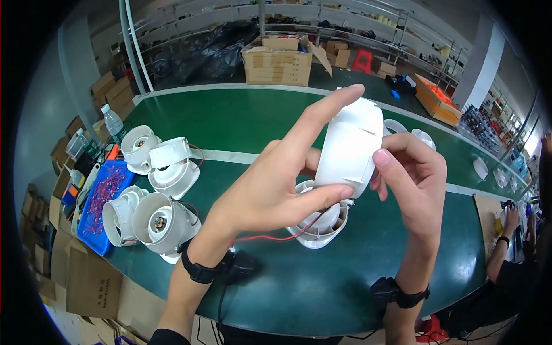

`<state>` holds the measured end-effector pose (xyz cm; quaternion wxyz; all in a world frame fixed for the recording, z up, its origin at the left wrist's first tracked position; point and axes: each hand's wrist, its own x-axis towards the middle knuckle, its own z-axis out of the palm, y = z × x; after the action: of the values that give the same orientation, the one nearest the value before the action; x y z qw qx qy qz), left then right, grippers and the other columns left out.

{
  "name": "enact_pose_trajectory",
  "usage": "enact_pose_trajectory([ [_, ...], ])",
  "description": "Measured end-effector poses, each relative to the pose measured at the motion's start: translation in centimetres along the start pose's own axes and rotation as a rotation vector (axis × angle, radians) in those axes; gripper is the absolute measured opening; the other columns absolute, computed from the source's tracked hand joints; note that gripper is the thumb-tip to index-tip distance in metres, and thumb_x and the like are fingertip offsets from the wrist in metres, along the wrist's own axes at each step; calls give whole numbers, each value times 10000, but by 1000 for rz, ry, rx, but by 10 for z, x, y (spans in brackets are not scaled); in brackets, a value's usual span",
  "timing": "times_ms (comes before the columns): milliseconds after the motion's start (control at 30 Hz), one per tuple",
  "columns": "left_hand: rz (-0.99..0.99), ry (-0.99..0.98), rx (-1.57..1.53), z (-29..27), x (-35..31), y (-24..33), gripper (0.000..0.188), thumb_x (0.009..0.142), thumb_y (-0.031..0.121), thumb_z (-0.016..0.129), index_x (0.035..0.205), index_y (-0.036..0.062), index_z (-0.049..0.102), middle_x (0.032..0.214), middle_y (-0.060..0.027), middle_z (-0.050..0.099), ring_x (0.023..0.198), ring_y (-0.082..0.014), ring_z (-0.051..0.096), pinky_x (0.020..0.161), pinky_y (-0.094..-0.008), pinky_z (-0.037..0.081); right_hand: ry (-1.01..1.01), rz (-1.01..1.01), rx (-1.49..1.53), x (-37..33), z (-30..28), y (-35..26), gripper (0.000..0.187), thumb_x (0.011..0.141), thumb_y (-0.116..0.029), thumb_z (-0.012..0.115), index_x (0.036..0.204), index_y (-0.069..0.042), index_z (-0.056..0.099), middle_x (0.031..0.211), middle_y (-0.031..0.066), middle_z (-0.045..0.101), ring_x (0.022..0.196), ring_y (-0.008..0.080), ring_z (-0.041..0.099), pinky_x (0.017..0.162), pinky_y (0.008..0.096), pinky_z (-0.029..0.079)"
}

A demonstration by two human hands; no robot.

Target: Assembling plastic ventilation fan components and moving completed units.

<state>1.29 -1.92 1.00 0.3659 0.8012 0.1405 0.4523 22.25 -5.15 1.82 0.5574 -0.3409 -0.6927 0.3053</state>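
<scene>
Above the green table (276, 282), my left hand (276, 184) grips a round white plastic housing (351, 146), thumb along its lower edge and index finger stretched over its top. At the housing's right edge is my right hand (417, 178), with its thumb and curled fingers pinching the rim; some fingertips are hidden behind it. Below my hands another white fan-like housing (316, 237) rests on the table, partly covered. A red wire (264, 237) runs from near the held part under my left wrist.
Several white fan housings (158, 221) stand on the left, beside a blue tray (98, 244) of red wires. A water bottle (113, 122) is behind them. Cardboard boxes (276, 66) sit beyond the table. White rings (424, 138) lie at the far right, and a co-worker's arm (499, 253) shows there.
</scene>
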Motion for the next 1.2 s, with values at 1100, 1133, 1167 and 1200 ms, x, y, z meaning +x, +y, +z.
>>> enact_pose_trajectory([
  [1100, 79, 66, 241, -46, -4, -19, 1247, 636, 432, 865, 1564, 34, 133, 1564, -274, 254, 1403, -438, 356, 1139, -529, 317, -328, -145, -65, 0, 5, 16, 87, 877, 3, 666, 932, 43, 612, 831, 111, 698, 732, 190, 716, 680, 277, 554],
  [1133, 88, 69, 269, -47, -4, -20, 1262, 621, 433, 873, 1564, 34, 137, 1562, -263, 263, 1396, -430, 367, 1134, -523, 328, -329, -145, -65, 0, 4, 14, 87, 877, 3, 666, 932, 43, 612, 831, 111, 698, 732, 190, 716, 680, 277, 554],
  [1167, 97, 72, 298, -47, -5, -20, 1276, 605, 434, 882, 1564, 33, 142, 1561, -252, 273, 1389, -422, 377, 1129, -518, 339, -349, -103, -82, 0, 2, 10, 118, 874, -9, 671, 961, 46, 616, 831, 104, 692, 711, 179, 704, 672, 270, 551],
  [1200, 96, 73, 299, -46, -5, -20, 1276, 605, 434, 882, 1564, 33, 142, 1561, -252, 273, 1389, -422, 377, 1129, -518, 339, -370, -61, -98, 0, 1, 8, 151, 871, -22, 676, 991, 50, 619, 831, 97, 686, 689, 168, 692, 663, 263, 548],
])
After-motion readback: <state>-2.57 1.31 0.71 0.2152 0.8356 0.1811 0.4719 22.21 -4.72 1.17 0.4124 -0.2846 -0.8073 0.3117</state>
